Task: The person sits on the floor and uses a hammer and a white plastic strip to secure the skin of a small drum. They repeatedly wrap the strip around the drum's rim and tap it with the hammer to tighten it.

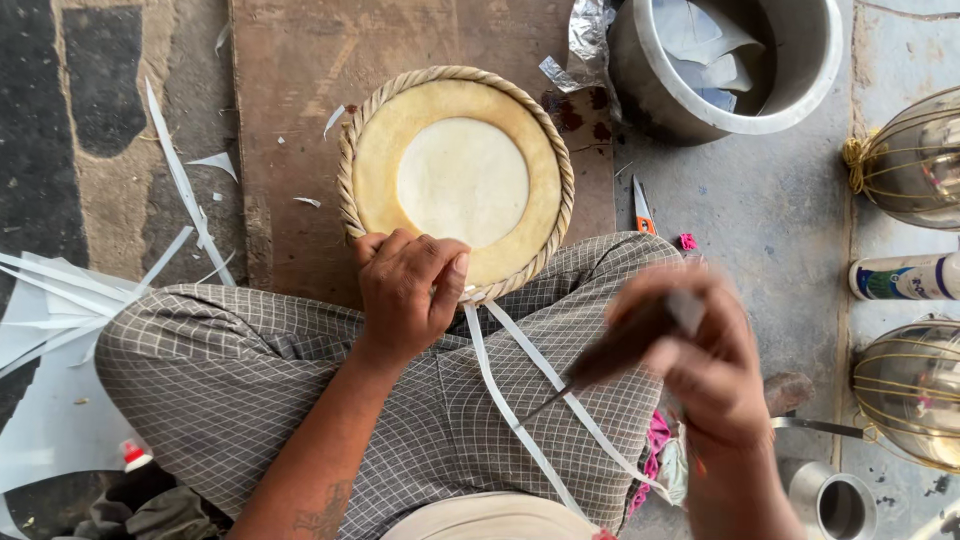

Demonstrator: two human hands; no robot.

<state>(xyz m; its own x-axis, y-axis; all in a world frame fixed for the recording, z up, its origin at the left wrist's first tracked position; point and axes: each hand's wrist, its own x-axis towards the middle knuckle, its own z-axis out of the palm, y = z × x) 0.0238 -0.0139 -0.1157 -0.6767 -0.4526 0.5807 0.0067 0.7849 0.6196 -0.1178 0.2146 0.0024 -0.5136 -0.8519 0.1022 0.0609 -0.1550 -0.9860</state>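
A round woven disc point(458, 180) with a coiled braided rim and a pale centre lies on a brown board point(300, 60) in front of my knees. My left hand point(405, 290) grips the disc's near rim, thumb pressed on the braid. Two thin white strips point(520, 400) trail from that rim across my checked-cloth lap. My right hand point(700, 360), blurred, holds a dark-handled awl point(610, 355) with its thin metal point aimed down-left over the strips, away from the disc.
A metal pot point(735, 65) with paper scraps and crumpled foil point(588, 40) stands at the top right. An orange-handled cutter point(643, 210) lies on the floor. Wire-wrapped round objects point(915, 160) and a bottle point(905, 277) line the right edge. White strips point(190, 190) litter the left floor.
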